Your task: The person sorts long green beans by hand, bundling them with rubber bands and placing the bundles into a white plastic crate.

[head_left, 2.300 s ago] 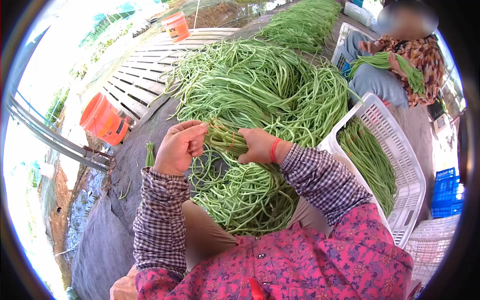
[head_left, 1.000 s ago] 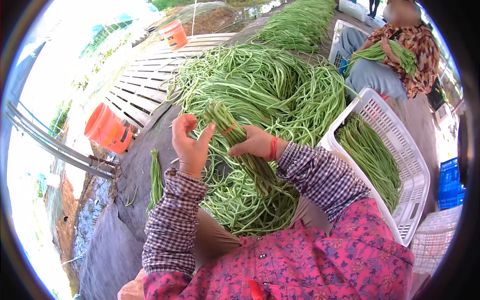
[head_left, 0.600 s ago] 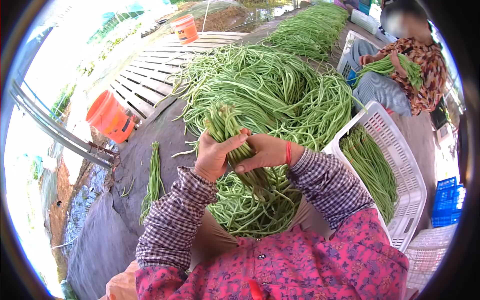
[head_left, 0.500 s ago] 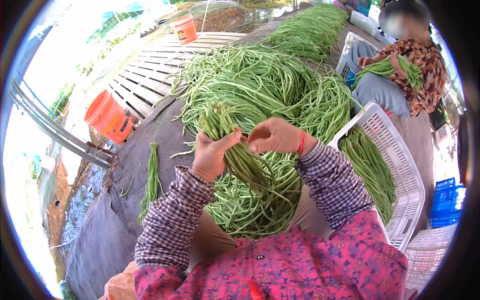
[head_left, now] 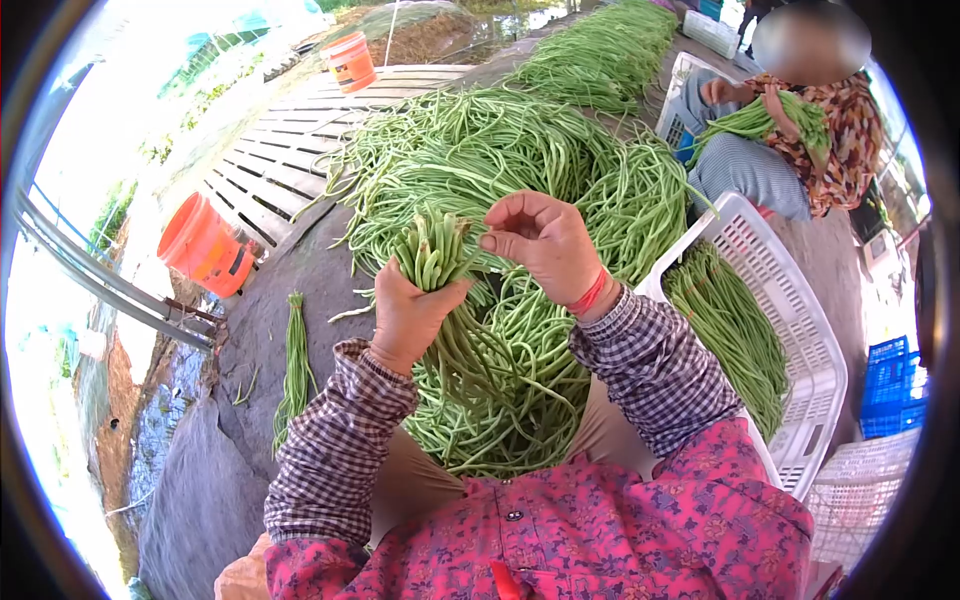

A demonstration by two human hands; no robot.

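My left hand is wrapped around a bunch of long beans. The cut ends stick up above my fist and the long tails hang down below it. Just right of those ends is my right hand, its fingers curled and thumb and forefinger drawn close. Whatever they may pinch is too small to make out. A red band circles my right wrist. Behind and under both hands spreads a big heap of loose long beans.
To the right, a white crate holds bundled beans. One tied bundle lies on the dark ground sheet at left. Two orange buckets stand beyond. A seated person holds beans at upper right. Blue crates stand at far right.
My right hand has risen and drawn away from the middle of the bunch to beside its cut ends. The bunch now stands more upright in my left hand.
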